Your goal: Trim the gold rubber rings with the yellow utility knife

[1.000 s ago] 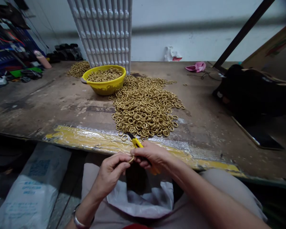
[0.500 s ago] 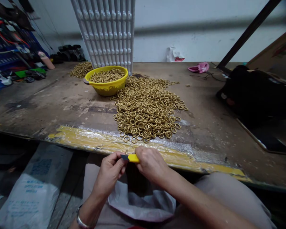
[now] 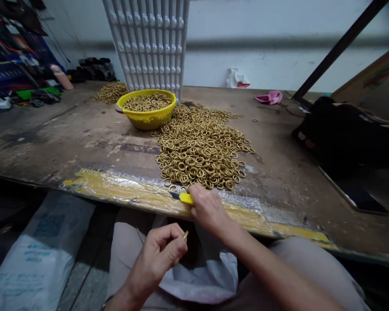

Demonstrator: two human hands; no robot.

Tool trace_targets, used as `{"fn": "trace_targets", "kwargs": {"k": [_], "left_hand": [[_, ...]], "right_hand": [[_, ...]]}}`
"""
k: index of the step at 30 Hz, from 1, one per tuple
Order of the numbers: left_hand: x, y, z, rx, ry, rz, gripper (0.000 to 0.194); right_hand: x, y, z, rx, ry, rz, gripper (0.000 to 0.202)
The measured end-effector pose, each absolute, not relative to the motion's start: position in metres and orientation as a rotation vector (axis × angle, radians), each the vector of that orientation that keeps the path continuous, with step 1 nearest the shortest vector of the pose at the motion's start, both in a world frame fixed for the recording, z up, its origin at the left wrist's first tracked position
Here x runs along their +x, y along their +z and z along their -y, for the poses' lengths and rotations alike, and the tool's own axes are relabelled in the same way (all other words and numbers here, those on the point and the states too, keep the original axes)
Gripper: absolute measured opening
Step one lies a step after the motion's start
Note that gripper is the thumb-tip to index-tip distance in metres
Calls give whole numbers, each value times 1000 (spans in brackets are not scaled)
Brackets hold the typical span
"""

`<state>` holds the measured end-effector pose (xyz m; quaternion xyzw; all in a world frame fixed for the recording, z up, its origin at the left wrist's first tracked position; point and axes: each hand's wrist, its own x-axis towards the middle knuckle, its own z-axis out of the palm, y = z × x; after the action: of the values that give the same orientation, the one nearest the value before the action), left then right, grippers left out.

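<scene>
My left hand [image 3: 164, 250] pinches one gold ring [image 3: 186, 235] between thumb and forefinger, in front of the table edge and above an open white bag [image 3: 201, 280]. My right hand [image 3: 207, 207] is closed round a yellow-handled knife [image 3: 185, 198], its dark blade pointing left. That hand is at the near edge of a large pile of gold rings [image 3: 204, 147] on the table. Behind the pile to the left, a yellow basin [image 3: 149, 119] holds many more rings.
Yellow tape [image 3: 116, 188] covers the front edge of the table. A phone [image 3: 353, 192] and a black cloth or bag [image 3: 346, 134] lie at the right. A grey ribbed panel [image 3: 151, 47] stands behind the basin. A printed sack [image 3: 42, 255] is at the lower left.
My hands have moved apart. The left has dropped towards the bag with a ring, while the right has moved up and forward to the pile with the knife.
</scene>
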<state>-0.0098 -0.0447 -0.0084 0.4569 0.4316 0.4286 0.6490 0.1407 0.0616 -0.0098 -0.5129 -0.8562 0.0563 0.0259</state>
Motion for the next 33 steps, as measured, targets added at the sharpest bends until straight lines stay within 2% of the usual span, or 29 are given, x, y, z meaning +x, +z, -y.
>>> {"fn": "trace_targets", "kwargs": {"k": [2, 5, 8, 11, 16, 19, 23, 28, 31, 33], "left_hand": [[-12, -19, 40, 845, 1005, -883, 30], [-20, -32, 32, 600, 1053, -771, 18], [-29, -39, 25, 463, 1048, -766, 26], [-31, -45, 18, 415, 1084, -905, 29], [-21, -45, 14, 439, 1127, -947, 27], [-16, -39, 16, 463, 1115, -829, 29], [-15, -34, 18, 482, 1091, -786, 17], [-15, -26, 21, 480, 1020, -707, 18], [-13, -21, 22, 439, 1007, -695, 19], [-12, -19, 23, 442, 1024, -733, 21]], "right_hand": [[134, -15, -63, -1558, 172, 2705, 19], [130, -20, -68, -1568, 179, 2754, 23], [134, -18, -71, -1475, 336, 2652, 18], [141, -11, -68, -1302, 779, 2353, 6], [149, 1, -60, -1037, 1845, 1781, 23], [150, 3, -58, -939, 2153, 1557, 28], [150, 2, -55, -853, 2285, 1362, 31], [147, 0, -51, -769, 2297, 1340, 32], [145, 1, -50, -781, 2219, 1488, 30], [144, 2, -49, -865, 1996, 1686, 25]]}}
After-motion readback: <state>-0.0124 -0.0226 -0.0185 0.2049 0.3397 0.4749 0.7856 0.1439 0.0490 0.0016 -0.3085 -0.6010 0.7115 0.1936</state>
